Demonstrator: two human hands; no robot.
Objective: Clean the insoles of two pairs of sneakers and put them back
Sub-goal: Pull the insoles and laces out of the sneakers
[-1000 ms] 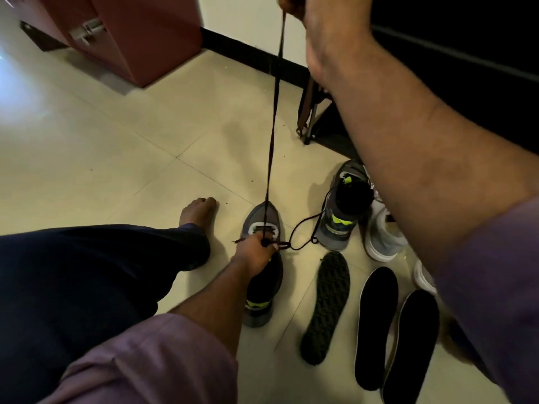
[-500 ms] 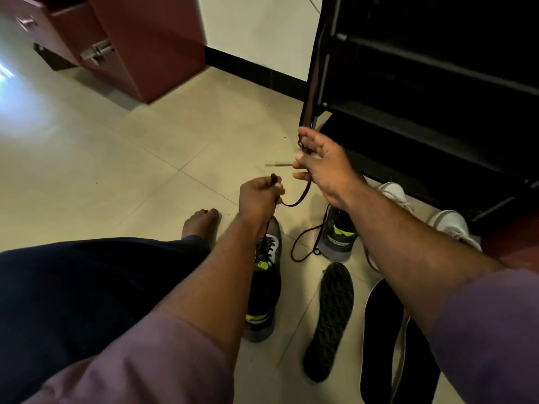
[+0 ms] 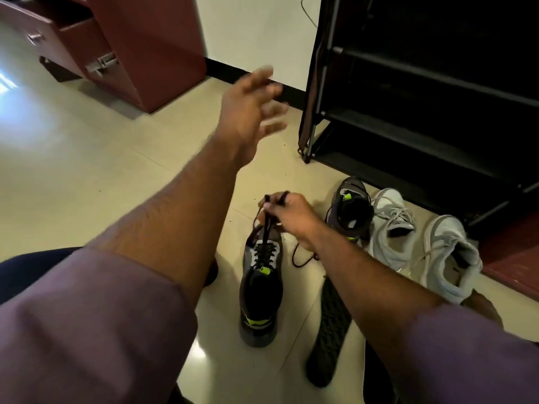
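Head view: at far left a reddish-brown cabinet (image 3: 140, 48) stands on the tiled floor (image 3: 73, 147). The left hand (image 3: 248, 112) is raised in the air, fingers spread apart and blurred, holding nothing. Below it the right hand (image 3: 287, 217) pinches the dark shoelace (image 3: 267, 225) — fingers curled tight on it — above a grey-and-black sneaker (image 3: 259, 293). Just right lies a dark insole (image 3: 329, 325), sole side up; beyond it sits the matching sneaker (image 3: 351, 211), then two white sneakers (image 3: 423, 243) before the black shoe rack (image 3: 423, 97).
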